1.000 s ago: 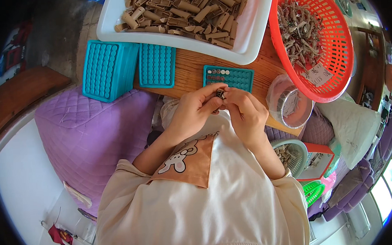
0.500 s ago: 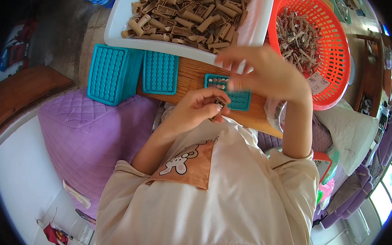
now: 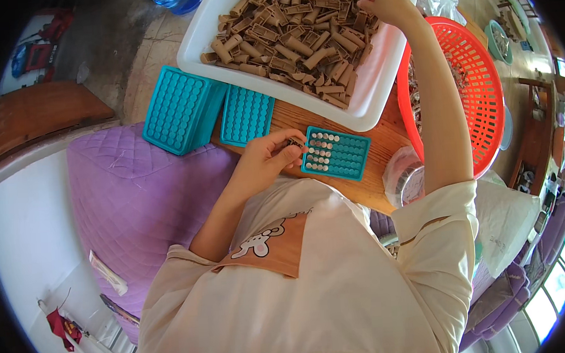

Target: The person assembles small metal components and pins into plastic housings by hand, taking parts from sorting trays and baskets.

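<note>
Head view: a small dark piece (image 3: 295,142) sits pinched in the left hand (image 3: 270,159) at the left edge of the teal grid tray (image 3: 336,152) (partly filled) on the wooden surface (image 3: 383,139). Far off, the right hand (image 3: 385,2) dips curled fingers into the white tray (image 3: 380,82) of brown tubes (image 3: 288,39); grip unclear.

Purple quilted cushion (image 3: 137,203) at left, beside a curved wooden seat edge (image 3: 37,119). Grey tiled floor (image 3: 106,45) at top. Wooden board (image 3: 365,159) as work surface. Bright windows (image 3: 557,290) at lower right; strong daylight throughout.
</note>
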A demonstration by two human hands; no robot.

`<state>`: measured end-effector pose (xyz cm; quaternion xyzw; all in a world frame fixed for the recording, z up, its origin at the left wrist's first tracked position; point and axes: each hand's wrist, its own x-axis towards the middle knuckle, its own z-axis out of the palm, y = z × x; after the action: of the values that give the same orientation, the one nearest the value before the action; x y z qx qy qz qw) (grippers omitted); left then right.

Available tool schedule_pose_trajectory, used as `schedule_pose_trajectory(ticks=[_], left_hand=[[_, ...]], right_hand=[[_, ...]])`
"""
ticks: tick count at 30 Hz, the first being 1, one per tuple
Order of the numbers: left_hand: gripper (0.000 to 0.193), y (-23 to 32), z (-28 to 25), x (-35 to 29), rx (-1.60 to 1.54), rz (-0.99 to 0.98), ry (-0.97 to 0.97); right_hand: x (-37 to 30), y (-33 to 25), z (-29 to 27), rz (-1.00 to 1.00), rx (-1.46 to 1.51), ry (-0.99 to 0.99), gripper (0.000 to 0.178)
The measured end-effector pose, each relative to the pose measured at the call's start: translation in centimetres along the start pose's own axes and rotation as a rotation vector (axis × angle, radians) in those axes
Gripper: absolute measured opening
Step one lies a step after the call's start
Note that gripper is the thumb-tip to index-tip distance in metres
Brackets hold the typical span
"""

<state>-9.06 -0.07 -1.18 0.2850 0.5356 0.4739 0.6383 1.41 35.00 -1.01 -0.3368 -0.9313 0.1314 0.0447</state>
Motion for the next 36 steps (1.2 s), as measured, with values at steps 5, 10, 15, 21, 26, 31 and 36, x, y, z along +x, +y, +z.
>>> schedule_pose_trajectory(ticks=[5,10,15,21,26,31,36], left_hand=[[0.020,0.6,0.8,-0.3,-0.031,-0.119,-0.012],[0.028,0.9,1.2,0.1,-0.081,-0.060,-0.111],[0.034,2.3,1.6,0.1,-0.177,0.023,-0.097],[0.035,3.1,2.0,0.2,-0.445,-0.005,-0.029],[0.035,2.5,3.1,0.7,-0.527,0.092,0.008],[0.035,1.9,4.6,1.0,-0.523,0.242,0.112],[0.036,0.9,5.3,1.3,-0.481,0.266,0.047]], right_hand=[[1.2,-1.7,2.7,0.099,-0.190,-0.090,0.027],[0.4,-1.1,2.1,0.094,-0.047,-0.077,0.025],[-5.7,-5.2,-3.4,0.098,0.421,0.173,0.023],[-15.8,-9.1,-3.6,0.275,0.405,0.118,0.014],[-20.8,-10.8,-2.4,0.351,0.352,0.183,0.016],[-23.6,-12.0,-0.4,0.607,0.653,0.243,0.026],[-24.7,-15.9,1.7,0.595,1.265,0.438,0.027]])
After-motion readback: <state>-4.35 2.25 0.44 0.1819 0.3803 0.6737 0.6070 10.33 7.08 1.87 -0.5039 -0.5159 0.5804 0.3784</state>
